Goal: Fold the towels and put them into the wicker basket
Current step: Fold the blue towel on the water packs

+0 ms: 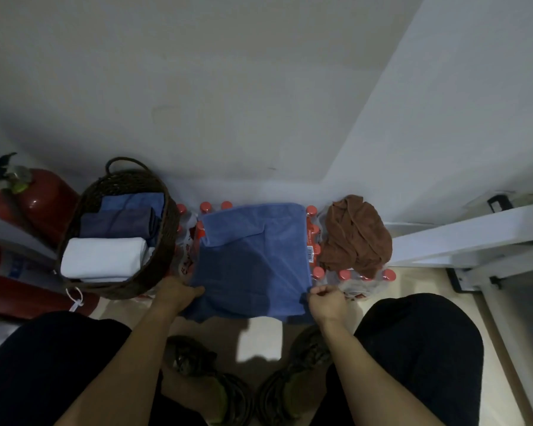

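I saw the blue towel (253, 259) spread over the bottles (316, 241), right of the basket (163, 241). My left hand (179, 292) and right hand (328, 299) each pinched its near edge.

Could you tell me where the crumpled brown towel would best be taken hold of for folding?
Probably by the upper edge of the brown towel, from above with the right hand. It lies bunched on the bottle caps, no corner showing, so a pinch grip on a raised fold lets it hang open.
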Demonstrator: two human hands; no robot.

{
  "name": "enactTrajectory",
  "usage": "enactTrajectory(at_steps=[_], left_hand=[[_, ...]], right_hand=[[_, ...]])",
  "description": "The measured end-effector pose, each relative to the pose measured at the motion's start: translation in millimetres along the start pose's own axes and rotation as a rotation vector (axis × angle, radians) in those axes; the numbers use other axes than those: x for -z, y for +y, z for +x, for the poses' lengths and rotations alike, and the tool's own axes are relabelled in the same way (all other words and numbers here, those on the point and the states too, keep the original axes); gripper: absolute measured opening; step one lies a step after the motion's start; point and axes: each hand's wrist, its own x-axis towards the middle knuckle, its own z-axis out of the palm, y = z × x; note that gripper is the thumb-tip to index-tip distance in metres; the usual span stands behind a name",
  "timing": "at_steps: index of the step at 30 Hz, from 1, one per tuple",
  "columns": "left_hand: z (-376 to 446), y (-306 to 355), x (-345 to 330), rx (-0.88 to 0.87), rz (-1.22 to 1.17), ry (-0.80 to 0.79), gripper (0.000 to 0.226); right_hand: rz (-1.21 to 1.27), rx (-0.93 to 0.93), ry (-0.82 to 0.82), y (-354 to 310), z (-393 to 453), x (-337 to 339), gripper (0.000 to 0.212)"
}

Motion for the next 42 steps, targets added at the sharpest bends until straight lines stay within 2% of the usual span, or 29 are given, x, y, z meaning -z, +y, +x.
enactTrajectory(at_steps=[2, 4, 7, 9, 11, 12, 15, 18, 20, 22, 24, 28, 30, 31, 33, 36, 39, 41, 42], left_hand=[[2.2, 2.9, 7.9, -0.008, 0.037, -0.003, 0.038], [4.4, 6.3, 13.3, -0.014, 0.041, 0.007, 0.043], [2.1, 17.3, 11.9, -0.079, 0.068, 0.015, 0.034], [-0.8, 24.2, 3.8, -0.135, 0.063, 0.039, 0.037], [-4.0, 27.7, -3.3, -0.133, 0.036, 0.048, 0.035], [-5.2, 27.1, -6.6, -0.124, 0.016, 0.045, 0.035], [-7.6, 18.9, -20.0, -0.145, -0.043, 0.034, 0.039], [-11.8, 5.0, -32.5, -0.183, -0.093, 0.003, 0.044], [-11.6, -7.5, -37.4, -0.169, -0.099, -0.005, 0.044], [-10.9, -18.5, -38.8, -0.144, -0.132, -0.02, 0.046], [-9.6, -25.7, -37.4, -0.096, -0.183, -0.036, 0.044], [-10.8, -35.2, -32.0, 0.006, -0.132, -0.198, 0.035], [-15.0, -36.9, -28.9, 0.0, -0.071, -0.271, 0.032], [-17.1, -35.5, -27.5, -0.016, -0.059, -0.279, 0.032], [-21.0, -28.2, -23.5, -0.051, -0.086, -0.265, 0.034], [-20.3, -12.0, -18.4, -0.125, -0.19, -0.228, 0.04], [-20.5, 2.5, -16.3, -0.101, -0.266, -0.26, 0.029], [-22.5, 11.4, -17.1, -0.072, -0.366, -0.305, 0.02], [-24.2, 17.2, -18.0, -0.061, -0.433, -0.32, 0.019]], right_hand=[[-0.089, 0.058, -0.007, -4.4, -2.4, 3.0, 0.002], [-0.129, 0.113, 0.007, -8.7, -2.9, 4.7, 0.008], [-0.185, 0.152, -0.003, -18.4, -4.9, 7.8, 0.012], [-0.336, 0.197, -0.018, -26.5, -6.6, 8.8, 0.012], [-0.512, 0.394, 0.047, -39.9, -6.9, -0.2, 0.022], [-0.491, 0.542, 0.067, -50.7, -7.0, -10.0, 0.022], [-0.374, 0.879, -0.123, -96.5, -1.0, -56.3, 0.015], [-0.511, 1.116, -0.369, -139.5, 12.1, -113.4, 0.025], [-0.68, 1.182, -0.423, -157.6, 25.0, -145.5, 0.034], [-0.899, 1.196, -0.425, -166.8, 41.1, -165.2, 0.043], [-1.016, 1.189, -0.416, -170.0, 55.6, -174.1, 0.05], [-1.015, 1.174, -0.399, -173.1, 70.2, -180.0, 0.055], [-1.01, 1.155, -0.439, -178.2, 67.8, -178.7, 0.056], [-0.947, 1.136, -0.477, -180.4, 63.0, -174.4, 0.055], [-0.65, 1.065, -0.5, -178.2, 47.7, -159.5, 0.049], [-0.215, 0.935, -0.275, -147.6, 14.0, -124.2, 0.031], [-0.006, 0.672, -0.108, -88.8, -21.3, -91.9, 0.016], [0.11, 0.523, -0.13, -51.3, -46.4, -74.7, 0.011], [0.169, 0.505, -0.197, -36.5, -59.8, -68.1, 0.015]])
